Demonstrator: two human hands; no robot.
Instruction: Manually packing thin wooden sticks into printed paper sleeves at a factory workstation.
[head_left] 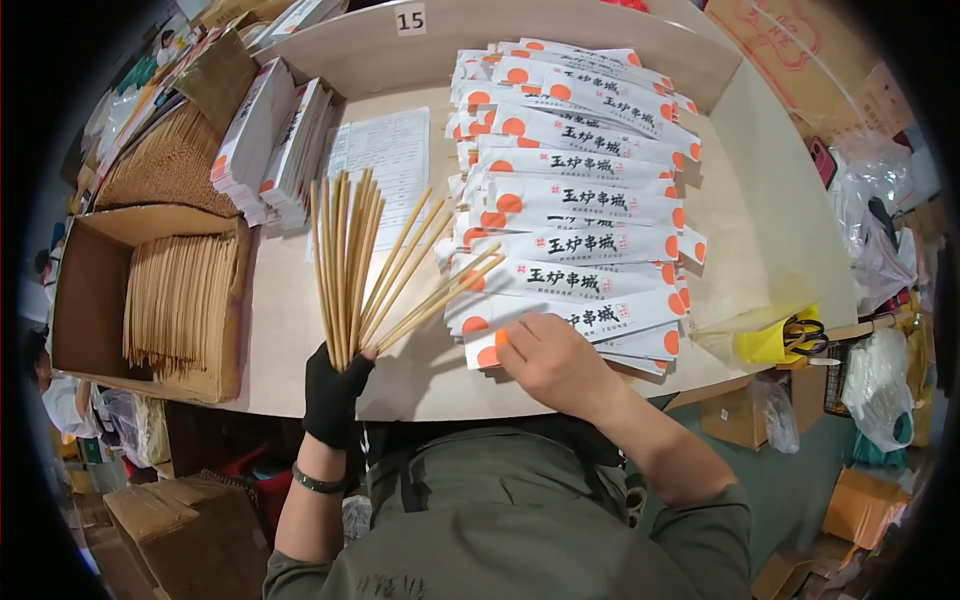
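My left hand (338, 398), in a black glove with bare fingertips, is closed round the lower ends of several wooden chopsticks (352, 265), which fan upward and to the right. My right hand (552, 362) is bare, its fingers bent and pressed together at the left end of a white paper chopstick sleeve (482, 352) at the pile's near edge. A bit of orange shows by its fingertips. Beyond it, a tall overlapping pile of paper sleeves (590, 192) with orange dots and dark lettering runs up the table. Wooden ends poke from a few of them.
At the left, a cardboard box (75, 300) holds many loose chopsticks (180, 300). Behind it stand stacks of flat sleeves (255, 130) and a printed sheet (385, 150). Scissors (805, 335) sit in a yellow holder (760, 347) at the right edge. A raised board rims the table's back.
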